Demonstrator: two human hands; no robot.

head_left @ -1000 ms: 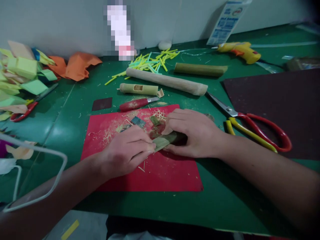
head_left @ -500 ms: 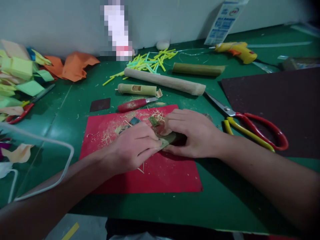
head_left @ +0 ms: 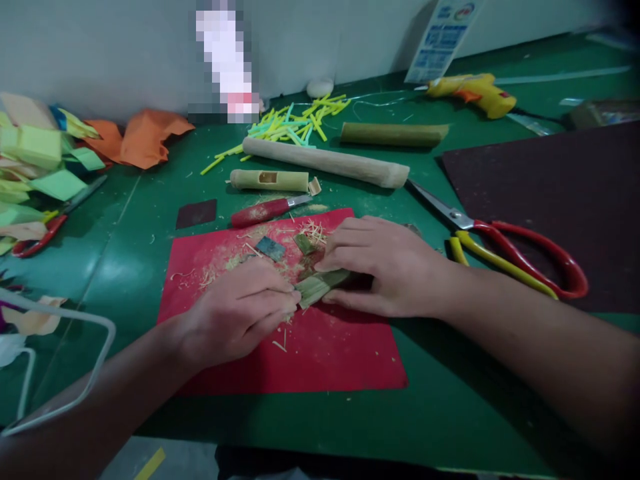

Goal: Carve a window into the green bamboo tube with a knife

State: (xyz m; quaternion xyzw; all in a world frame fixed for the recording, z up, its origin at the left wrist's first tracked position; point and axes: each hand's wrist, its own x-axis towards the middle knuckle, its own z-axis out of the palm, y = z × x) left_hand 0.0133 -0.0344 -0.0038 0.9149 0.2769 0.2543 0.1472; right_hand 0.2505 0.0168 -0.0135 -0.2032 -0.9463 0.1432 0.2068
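A short green bamboo piece [head_left: 316, 287] lies on the red mat [head_left: 330, 353] between my two hands. My right hand [head_left: 383, 267] is closed round its right end and presses it to the mat. My left hand [head_left: 240, 313] is curled beside its left end, fingertips pinched at the cut face; what the fingers hold is hidden. Bamboo shavings and small dark chips [head_left: 273, 248] are scattered on the mat just behind the hands.
Behind the mat lie a red-handled knife [head_left: 267, 210], a notched bamboo tube [head_left: 270, 180], a long pale stick [head_left: 325, 162] and a green tube [head_left: 395, 135]. Red and yellow scissors [head_left: 505, 250] and a dark sheet [head_left: 560, 193] lie right. Paper scraps [head_left: 45, 160] pile left.
My left hand slid right along the bamboo piece, then back left and a little nearer me. My right hand has kept its hold in place.
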